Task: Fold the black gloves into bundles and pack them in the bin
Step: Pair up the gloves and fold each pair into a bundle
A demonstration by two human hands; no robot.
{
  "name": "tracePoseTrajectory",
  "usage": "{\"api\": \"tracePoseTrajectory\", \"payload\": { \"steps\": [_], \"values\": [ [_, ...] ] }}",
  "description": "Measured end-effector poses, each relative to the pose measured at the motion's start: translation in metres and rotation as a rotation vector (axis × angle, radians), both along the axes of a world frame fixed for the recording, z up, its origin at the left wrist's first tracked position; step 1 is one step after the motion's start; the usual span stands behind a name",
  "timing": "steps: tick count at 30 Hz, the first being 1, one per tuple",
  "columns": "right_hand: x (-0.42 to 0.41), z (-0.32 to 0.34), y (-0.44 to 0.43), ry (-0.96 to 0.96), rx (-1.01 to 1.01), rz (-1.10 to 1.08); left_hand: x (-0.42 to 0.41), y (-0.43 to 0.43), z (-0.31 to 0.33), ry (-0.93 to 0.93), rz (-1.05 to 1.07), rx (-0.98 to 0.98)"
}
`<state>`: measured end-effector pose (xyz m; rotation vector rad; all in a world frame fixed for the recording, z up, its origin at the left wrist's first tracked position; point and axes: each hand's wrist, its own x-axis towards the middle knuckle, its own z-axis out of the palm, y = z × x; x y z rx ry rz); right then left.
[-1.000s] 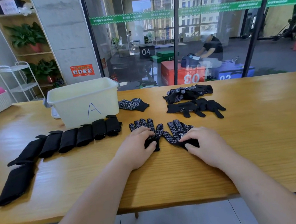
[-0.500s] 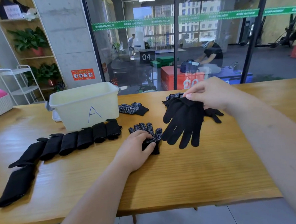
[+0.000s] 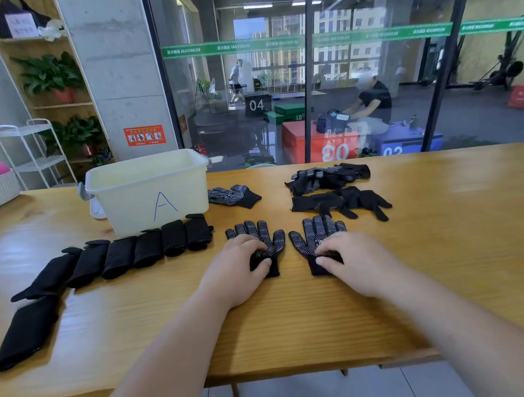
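At the far left of the wooden surface [image 3: 450, 244], one folded black bundle [image 3: 27, 333] lies near the front edge. Beyond it a row of bundles [image 3: 138, 252] runs side by side, touching, up to the front wall of a pale bin [image 3: 145, 193] marked with a blue letter A; what the bin holds cannot be seen. Just right of the bin lies a single dotted glove [image 3: 233, 196]. Near the middle the left grip [image 3: 239, 271], a bare hand, rests on the left glove [image 3: 268, 239], which is spread flat with fingers pointing away. Its loosely bent fingers lie on the palm and its thumb on the cuff, pressing rather than grasping. Just beside it, not touching, the right glove [image 3: 316, 231] lies the same way, its cuff end under the right grip [image 3: 353, 260]. Fingertips and thumb sit close together there, and I cannot tell whether they pinch the cloth or press it. Behind the right glove, two loose heaps of gloves [image 3: 329, 176] lie one in front of the other.
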<state>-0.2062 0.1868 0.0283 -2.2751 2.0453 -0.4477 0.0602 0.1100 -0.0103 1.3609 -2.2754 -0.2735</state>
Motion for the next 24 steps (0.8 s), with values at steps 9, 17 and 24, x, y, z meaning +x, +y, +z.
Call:
{"api": "tracePoseTrajectory", "payload": {
  "steps": [9,17,24],
  "values": [
    [0.013,-0.006,0.005,-0.047,0.002,-0.050,-0.004,0.004,0.003,-0.104,0.044,0.037],
    [0.020,-0.006,0.004,0.114,0.298,-0.022,-0.008,0.000,0.003,-0.321,-0.020,0.095],
    [0.025,-0.009,-0.024,0.114,0.103,-0.146,-0.007,-0.002,0.003,-0.365,-0.042,0.106]
  ]
}}
